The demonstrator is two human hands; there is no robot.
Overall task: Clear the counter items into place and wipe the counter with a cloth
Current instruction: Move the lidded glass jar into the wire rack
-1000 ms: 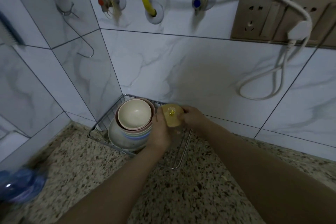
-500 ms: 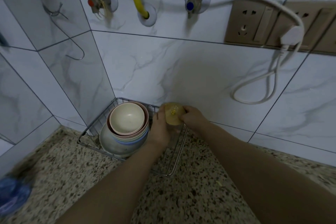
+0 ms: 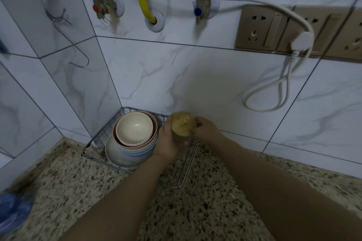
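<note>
A clear glass jar with a round wooden lid [image 3: 183, 125] stands in the right half of a wire rack [image 3: 187, 172] in the counter's corner. My left hand [image 3: 166, 141] wraps around the jar's left side. On the jar's right, my right hand [image 3: 205, 128] grips the lid's edge with curled fingers. A stack of pastel bowls [image 3: 135, 133] fills the rack's left half, right beside my left hand. No cloth is in view.
The speckled stone counter [image 3: 205, 207] runs along marble-tiled walls. A blue plastic thing [image 3: 11, 213] sits at the lower left edge. A white cable [image 3: 274, 92] loops down from a plug in the wall sockets [image 3: 254, 27]. Valves and a yellow hose [image 3: 144, 0] stick out above.
Both hands stay on the jar in the rack. The view has shifted slightly, so the rack sits a little further left and lower in frame.
</note>
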